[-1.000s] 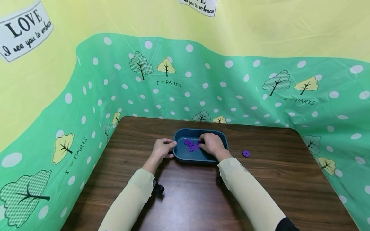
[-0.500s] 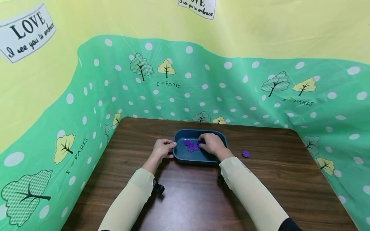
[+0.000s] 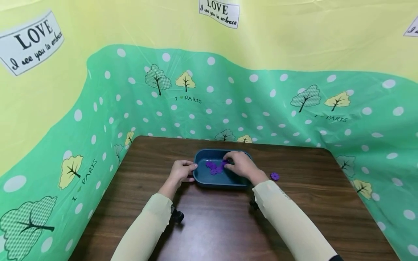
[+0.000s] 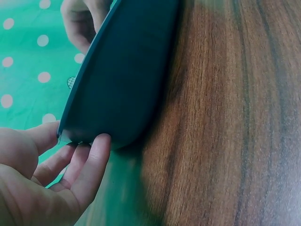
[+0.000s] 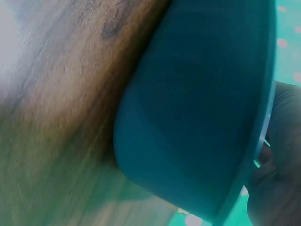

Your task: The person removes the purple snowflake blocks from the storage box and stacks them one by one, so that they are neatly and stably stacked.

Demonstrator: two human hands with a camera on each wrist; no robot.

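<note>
A dark blue rectangular tray (image 3: 204, 178) stands on the wooden table, with several purple flower-shaped discs (image 3: 213, 168) lying together inside. My left hand (image 3: 181, 170) grips the tray's left end: in the left wrist view its thumb is at the rim and its fingers (image 4: 99, 146) press the outer wall (image 4: 127, 80). Reaching over the right end, my right hand (image 3: 241, 164) pinches a purple flower-shaped disc (image 3: 224, 163) between thumb and fingers, low inside the tray. In the right wrist view the tray's wall (image 5: 188, 108) hides most of that hand.
One more purple flower-shaped disc (image 3: 274, 176) lies on the table (image 3: 300, 203) to the right of the tray. A green and yellow patterned cloth (image 3: 183, 119) hangs behind the table and along both its sides.
The head view has tilted up and shifted slightly. My right hand has edged rightward over the tray, and more purple shows at its fingertips. The left hand keeps its hold on the tray.
</note>
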